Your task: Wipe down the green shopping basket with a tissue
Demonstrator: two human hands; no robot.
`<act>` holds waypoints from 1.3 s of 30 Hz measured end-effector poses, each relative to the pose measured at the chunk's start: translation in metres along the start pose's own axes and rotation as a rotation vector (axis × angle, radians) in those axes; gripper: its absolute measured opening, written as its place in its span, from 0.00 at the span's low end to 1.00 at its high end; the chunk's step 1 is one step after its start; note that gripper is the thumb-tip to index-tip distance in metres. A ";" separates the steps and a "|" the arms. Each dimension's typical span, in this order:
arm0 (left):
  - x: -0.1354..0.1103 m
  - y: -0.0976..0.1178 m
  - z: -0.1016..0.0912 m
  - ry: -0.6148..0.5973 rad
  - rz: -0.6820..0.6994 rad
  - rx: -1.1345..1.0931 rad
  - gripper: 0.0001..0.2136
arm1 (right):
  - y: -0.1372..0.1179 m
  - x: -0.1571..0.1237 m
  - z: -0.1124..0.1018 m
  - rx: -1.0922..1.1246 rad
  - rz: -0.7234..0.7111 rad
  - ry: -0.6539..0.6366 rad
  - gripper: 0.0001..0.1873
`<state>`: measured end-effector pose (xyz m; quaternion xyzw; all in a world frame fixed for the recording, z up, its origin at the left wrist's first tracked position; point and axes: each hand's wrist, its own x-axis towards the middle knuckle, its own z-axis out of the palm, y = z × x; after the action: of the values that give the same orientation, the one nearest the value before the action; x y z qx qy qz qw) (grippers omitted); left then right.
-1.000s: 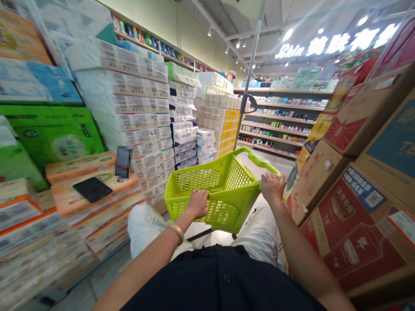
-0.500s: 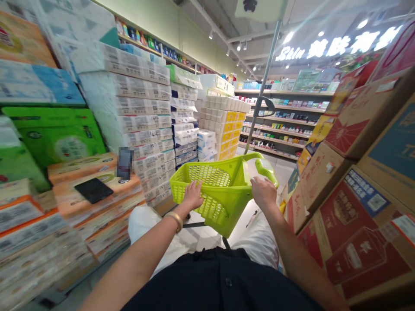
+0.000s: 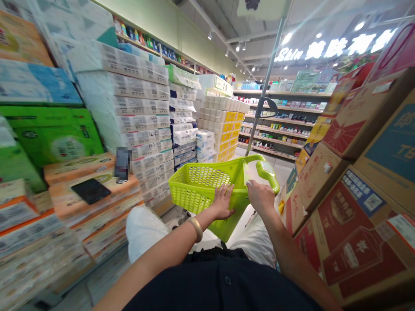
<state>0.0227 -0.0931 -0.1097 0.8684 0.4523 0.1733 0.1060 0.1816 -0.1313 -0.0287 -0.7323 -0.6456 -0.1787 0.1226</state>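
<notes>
A lime-green shopping cart basket [image 3: 201,177] with pierced walls is tilted in front of my lap. My left hand [image 3: 222,202], a gold bangle at its wrist, rests against the near side wall, fingertips spread at the rim. Wrapped round the rim at the basket's handle end is my right hand [image 3: 260,196], closed, with the thumb on top. Just beyond it curves the cart's green handle [image 3: 270,175]. Nothing shows inside the part of the basket I can see.
Tissue packs [image 3: 142,103] are stacked high on the left. A black tablet [image 3: 90,191] and a blurred phone [image 3: 122,163] rest on orange packs. Cardboard cartons [image 3: 359,216] line the right side. A metal pole [image 3: 264,86] rises behind the cart; shelves [image 3: 282,121] stand farther back.
My left hand has slid right along the basket's near side, towards my right hand. The right hand stays on the rim, and the basket has barely moved.
</notes>
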 end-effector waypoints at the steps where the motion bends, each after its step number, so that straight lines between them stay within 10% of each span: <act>1: 0.002 -0.001 0.000 -0.015 0.003 0.002 0.48 | 0.001 0.001 -0.001 -0.001 0.001 -0.016 0.18; 13: 0.023 -0.028 -0.006 0.021 0.066 -0.035 0.41 | -0.019 0.005 0.000 0.018 0.031 -0.062 0.20; 21: 0.024 -0.066 -0.027 0.138 -0.117 -0.116 0.25 | -0.062 -0.017 -0.010 0.252 -0.352 0.111 0.13; 29: 0.014 -0.106 -0.066 0.258 -0.309 -0.141 0.22 | -0.006 0.013 0.001 0.423 -0.151 0.302 0.15; 35: 0.001 -0.079 -0.112 0.427 -0.333 -0.103 0.24 | -0.013 0.028 0.019 0.507 -0.139 0.260 0.17; 39: 0.000 -0.039 -0.132 0.124 -0.281 0.120 0.17 | -0.055 0.017 0.008 0.501 -0.288 0.200 0.16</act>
<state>-0.0585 -0.0669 -0.0020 0.7890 0.5846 0.1826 0.0489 0.1296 -0.1058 -0.0315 -0.5588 -0.7515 -0.1008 0.3358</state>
